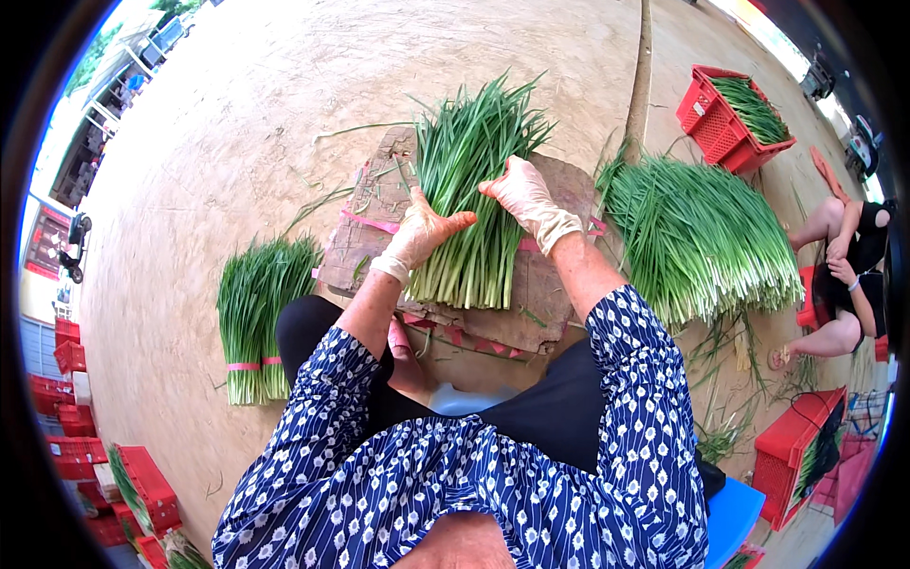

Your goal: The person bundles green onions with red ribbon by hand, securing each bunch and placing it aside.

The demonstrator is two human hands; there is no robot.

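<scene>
Left grip (pixel 422 230) and right grip (pixel 527 193) cup green leafy stalks (pixel 464 261).

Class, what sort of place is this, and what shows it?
Probably a yard for bundling leafy greens: long greens lie on a wooden block, pink-banded bundles are on the ground, and a red crate holds more.

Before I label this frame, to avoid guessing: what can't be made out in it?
In the head view:
Most fingers of the left hand and right hand: hidden by the hands and chive bundle.
Middle of the wooden slab: covered by that bundle.
Most of the blue seat: behind the patterned shirt.
Head of the seated person: cut off by the dark rim.
Black scooter, far left: too small for detail.
</scene>
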